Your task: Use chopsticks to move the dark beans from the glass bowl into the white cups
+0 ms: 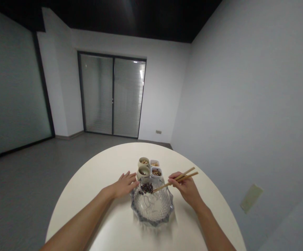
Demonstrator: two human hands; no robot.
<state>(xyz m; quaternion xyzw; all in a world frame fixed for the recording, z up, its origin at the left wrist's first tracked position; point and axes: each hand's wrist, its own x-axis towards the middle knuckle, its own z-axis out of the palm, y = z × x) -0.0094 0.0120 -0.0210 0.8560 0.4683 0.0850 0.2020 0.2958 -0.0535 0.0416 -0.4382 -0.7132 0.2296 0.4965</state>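
My right hand (183, 186) grips a pair of wooden chopsticks (185, 175); their tips reach over the glass bowl to the edge of a heap of small dark brown pieces, perhaps beans or nuts (146, 188). Whether the tips pinch a piece is too small to tell. The clear glass bowl (154, 221) has a scalloped rim and textured wall, and the heap lies in its far left part. At the bowl's left rim, my left hand (126, 184) is spread with its fingers apart, the fingertips near or touching the glass.
Just beyond the bowl stand two beige round cups, a near one (143, 171) and a far one (143, 161), beside two white square dishes, near (156, 172) and far (155, 163), holding small food pieces. All rest on a round white table (106, 160). A wall (245, 104) rises at the right.
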